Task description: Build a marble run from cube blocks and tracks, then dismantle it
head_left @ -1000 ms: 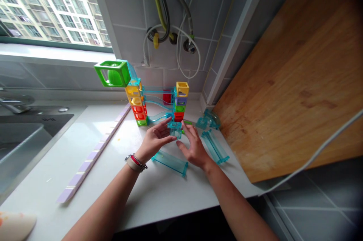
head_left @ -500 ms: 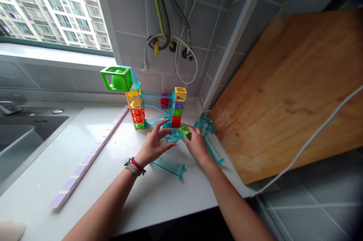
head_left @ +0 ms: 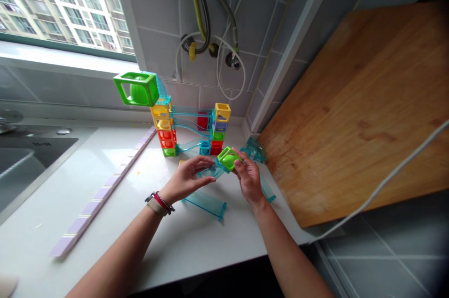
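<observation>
My right hand (head_left: 249, 178) grips a green marble-run block (head_left: 228, 158) between thumb and fingers, tilted above the counter. Against the block's left side sits a clear blue track piece (head_left: 210, 170). My left hand (head_left: 189, 177) is curled around that piece, its fingers over the far side and its thumb in front. Beyond my hands stand two towers of stacked coloured blocks, the left tower (head_left: 165, 132) and the right tower (head_left: 218, 130), joined by clear blue tracks (head_left: 191, 114). A large green block (head_left: 138, 90) sticks out from the left tower's top.
A flat blue track (head_left: 205, 205) lies before my hands. Other blue pieces (head_left: 255, 149) lie by a wooden board (head_left: 365, 115) leaning on the right. A long lilac strip (head_left: 105, 190) runs across the white counter, beside the sink (head_left: 66, 150). A white cable (head_left: 379, 188) hangs at right.
My right hand has raised and turned the green block, so more of it shows. The left hand's fingers have closed in around the blue track piece. The view has shifted slightly.
</observation>
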`<act>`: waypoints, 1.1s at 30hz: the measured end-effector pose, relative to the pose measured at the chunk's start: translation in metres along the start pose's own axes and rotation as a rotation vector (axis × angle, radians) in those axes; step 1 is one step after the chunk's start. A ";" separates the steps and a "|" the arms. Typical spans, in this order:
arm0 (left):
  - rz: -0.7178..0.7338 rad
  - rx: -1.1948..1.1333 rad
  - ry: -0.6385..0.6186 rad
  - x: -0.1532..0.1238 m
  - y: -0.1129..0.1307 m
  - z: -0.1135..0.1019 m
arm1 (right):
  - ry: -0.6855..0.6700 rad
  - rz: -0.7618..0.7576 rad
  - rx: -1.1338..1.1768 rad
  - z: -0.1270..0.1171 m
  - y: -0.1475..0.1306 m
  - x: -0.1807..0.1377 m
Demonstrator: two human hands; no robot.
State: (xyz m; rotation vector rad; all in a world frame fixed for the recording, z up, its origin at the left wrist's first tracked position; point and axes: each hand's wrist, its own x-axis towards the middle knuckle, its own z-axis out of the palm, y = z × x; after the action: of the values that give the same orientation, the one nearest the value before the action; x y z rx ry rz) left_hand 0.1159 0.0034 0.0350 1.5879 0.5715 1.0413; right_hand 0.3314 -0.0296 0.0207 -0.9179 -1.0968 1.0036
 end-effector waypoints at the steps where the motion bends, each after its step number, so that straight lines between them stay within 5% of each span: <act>1: -0.008 -0.008 0.003 0.000 0.000 0.001 | -0.008 0.004 0.003 -0.001 0.000 0.000; 23: -0.200 -0.118 0.112 -0.004 -0.001 0.018 | -0.007 0.015 -0.059 0.001 -0.003 0.000; 29: -0.111 -0.074 0.121 -0.003 -0.004 0.021 | -0.017 0.017 -0.008 -0.001 -0.004 0.002; 33: 0.032 0.163 0.089 -0.005 -0.004 0.027 | 0.112 0.086 0.120 0.002 -0.003 0.003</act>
State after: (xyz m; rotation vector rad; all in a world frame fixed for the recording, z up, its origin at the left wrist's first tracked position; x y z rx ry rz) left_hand 0.1368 -0.0138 0.0292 1.7040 0.7086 1.1171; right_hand 0.3302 -0.0278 0.0251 -0.9187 -0.9007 1.0635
